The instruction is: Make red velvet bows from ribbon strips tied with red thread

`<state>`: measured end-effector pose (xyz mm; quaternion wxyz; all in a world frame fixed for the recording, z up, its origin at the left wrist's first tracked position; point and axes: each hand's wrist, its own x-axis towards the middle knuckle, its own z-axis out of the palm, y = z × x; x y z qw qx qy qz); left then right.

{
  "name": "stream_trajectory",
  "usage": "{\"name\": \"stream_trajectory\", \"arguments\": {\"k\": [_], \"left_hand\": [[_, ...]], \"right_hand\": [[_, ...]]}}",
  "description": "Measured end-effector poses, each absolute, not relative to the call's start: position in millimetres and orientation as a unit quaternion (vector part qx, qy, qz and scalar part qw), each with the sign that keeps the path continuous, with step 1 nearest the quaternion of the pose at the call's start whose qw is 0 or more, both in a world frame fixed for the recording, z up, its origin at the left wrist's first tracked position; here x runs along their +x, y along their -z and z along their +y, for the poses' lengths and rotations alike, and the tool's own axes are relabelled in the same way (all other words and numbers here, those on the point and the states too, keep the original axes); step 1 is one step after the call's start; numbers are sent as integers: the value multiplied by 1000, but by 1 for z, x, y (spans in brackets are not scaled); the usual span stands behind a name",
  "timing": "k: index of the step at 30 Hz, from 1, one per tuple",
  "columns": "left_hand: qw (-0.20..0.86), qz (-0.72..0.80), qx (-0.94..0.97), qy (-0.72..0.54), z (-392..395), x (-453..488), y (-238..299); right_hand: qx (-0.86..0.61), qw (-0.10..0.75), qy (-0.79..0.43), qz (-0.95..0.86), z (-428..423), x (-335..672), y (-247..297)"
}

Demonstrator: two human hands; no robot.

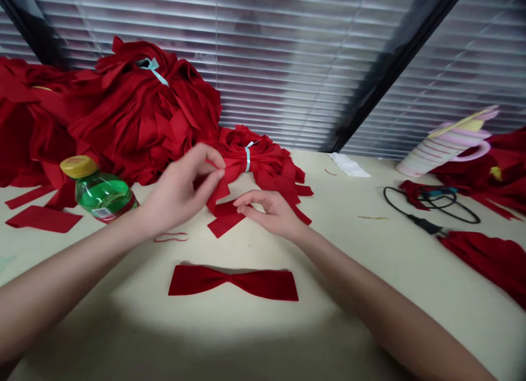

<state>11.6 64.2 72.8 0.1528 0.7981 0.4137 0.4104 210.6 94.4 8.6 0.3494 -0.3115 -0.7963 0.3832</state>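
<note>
The left grip (181, 192) is clamped, thumb and fingertips pressed together on a red felt strip (216, 192), right in front of a bunch of red felt bows (263, 162) tied with a pale blue band (247, 159). The right grip (273, 212) sits just beside it, fingers curled and apart, their tips resting on a flat red felt piece (224, 219). Nearer the person than both grips, a red felt bow (232, 282) lies flat on the counter (349, 271). Left of the left grip stands a green plastic bottle (101, 192) with a yellow cap, and a thin red loop (170, 237) lies just below that grip. Beyond the grips rises a large heap of red felt (139, 113); well to the right lies a black cable (431, 206).
</note>
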Motion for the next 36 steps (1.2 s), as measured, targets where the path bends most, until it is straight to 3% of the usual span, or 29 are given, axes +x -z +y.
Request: {"name": "stream_trajectory", "arguments": {"k": [6, 9, 12, 16, 19, 25, 30, 36], "left_hand": [[357, 317, 773, -418, 70, 44, -115], [457, 251, 753, -400, 62, 58, -135], [482, 252, 712, -445, 55, 45, -149], [429, 322, 622, -571, 55, -7, -154], [395, 370, 620, -568, 62, -44, -153], [259, 539, 720, -353, 74, -75, -152], [143, 687, 678, -216, 71, -86, -154], [43, 694, 708, -123, 72, -85, -154]], "right_hand": [[-211, 393, -482, -754, 83, 218, -29], [-157, 372, -546, -734, 83, 218, -34], [-125, 368, -588, -709, 89, 228, -39], [-174, 339, -588, -713, 103, 254, -48], [-225, 309, -571, -726, 113, 278, -55], [-318, 293, -530, -730, 124, 332, -64], [-391, 325, -489, -709, 128, 366, -64], [-456, 320, -459, -693, 132, 388, -58]]}}
